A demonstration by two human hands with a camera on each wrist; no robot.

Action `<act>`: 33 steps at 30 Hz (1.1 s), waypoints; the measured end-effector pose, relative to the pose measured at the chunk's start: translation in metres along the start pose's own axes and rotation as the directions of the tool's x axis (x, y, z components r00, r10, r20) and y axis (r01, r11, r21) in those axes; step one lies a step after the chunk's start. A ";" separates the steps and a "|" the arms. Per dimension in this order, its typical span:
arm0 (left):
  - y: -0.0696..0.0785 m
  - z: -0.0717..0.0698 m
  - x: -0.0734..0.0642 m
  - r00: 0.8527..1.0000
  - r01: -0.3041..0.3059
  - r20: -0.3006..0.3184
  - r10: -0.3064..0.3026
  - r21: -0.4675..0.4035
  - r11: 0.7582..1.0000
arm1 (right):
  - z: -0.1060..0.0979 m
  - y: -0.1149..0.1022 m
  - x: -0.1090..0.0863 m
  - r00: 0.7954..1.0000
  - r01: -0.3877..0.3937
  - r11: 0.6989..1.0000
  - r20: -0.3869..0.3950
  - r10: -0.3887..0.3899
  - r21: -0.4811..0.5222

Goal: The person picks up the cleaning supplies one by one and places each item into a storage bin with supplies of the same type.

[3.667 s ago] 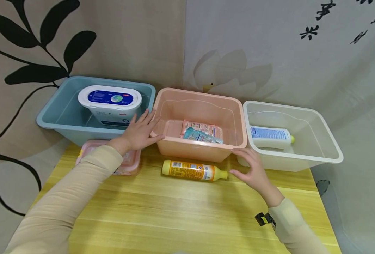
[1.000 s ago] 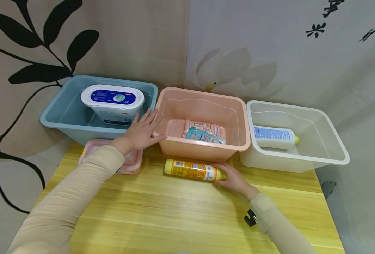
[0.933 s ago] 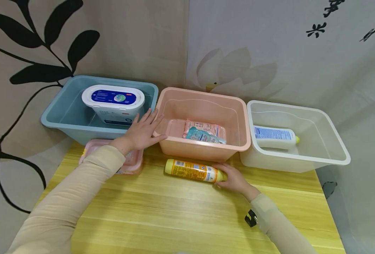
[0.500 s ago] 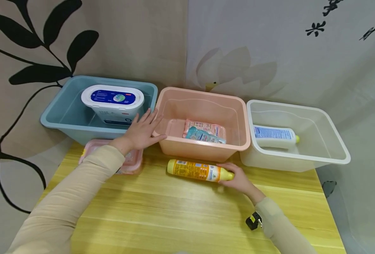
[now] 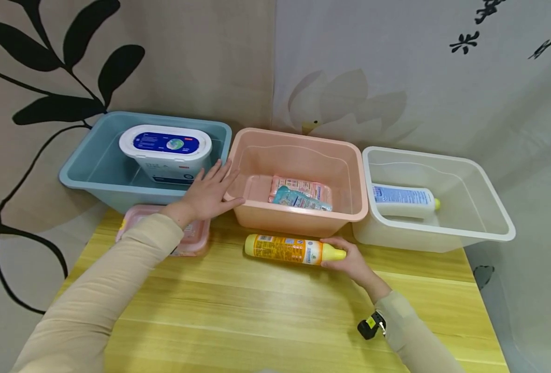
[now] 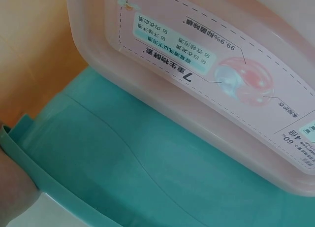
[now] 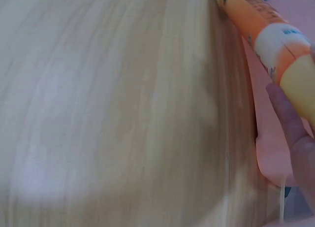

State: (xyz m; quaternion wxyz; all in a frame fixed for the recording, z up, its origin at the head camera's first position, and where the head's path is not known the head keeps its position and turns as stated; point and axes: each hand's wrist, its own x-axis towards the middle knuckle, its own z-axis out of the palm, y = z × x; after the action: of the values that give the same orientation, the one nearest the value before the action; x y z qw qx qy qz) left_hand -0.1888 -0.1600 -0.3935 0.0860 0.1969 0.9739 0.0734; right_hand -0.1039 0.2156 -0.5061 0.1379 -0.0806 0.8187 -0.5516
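A yellow plastic bottle with an orange label lies sideways in front of the pink bin. My right hand grips its tapered neck end, thumb on the near side. In the right wrist view the bottle runs along the pink bin's wall, the thumb against its yellow shoulder. My left hand has its fingers spread over the adjoining rims of the blue bin and the pink one. Under the left forearm sits a pink lidded box, its printed lid showing in the left wrist view.
A white tub with a dark blue lid label stands inside the blue bin. Pink and teal packets lie in the pink bin. On the right, a white bin holds a white bottle. All stand on a wooden table before a curtain.
My right hand has come from beside the white bin to the yellow bottle and taken hold of its neck. The bottle has shifted slightly right. My left hand has stayed on the rims.
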 end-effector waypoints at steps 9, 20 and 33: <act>0.000 0.000 -0.001 1.000 -0.002 0.013 0.002 -0.017 1.000 | 0.001 -0.003 -0.003 0.997 -0.080 0.991 -0.016 0.082 0.109; 0.001 0.000 -0.001 1.000 0.004 0.008 -0.004 -0.017 1.000 | -0.005 0.000 -0.010 0.990 -0.132 0.854 0.115 0.085 0.503; 0.001 0.000 -0.001 1.000 0.000 -0.003 0.000 -0.007 1.000 | -0.024 -0.021 -0.030 0.993 -0.023 0.766 0.100 -0.055 0.643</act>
State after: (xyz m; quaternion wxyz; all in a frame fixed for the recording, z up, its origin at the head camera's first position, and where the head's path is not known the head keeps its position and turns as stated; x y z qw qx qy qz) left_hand -0.1874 -0.1599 -0.3937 0.0853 0.1966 0.9737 0.0773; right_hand -0.0838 0.2372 -0.4741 0.1985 -0.0665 0.5707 -0.7940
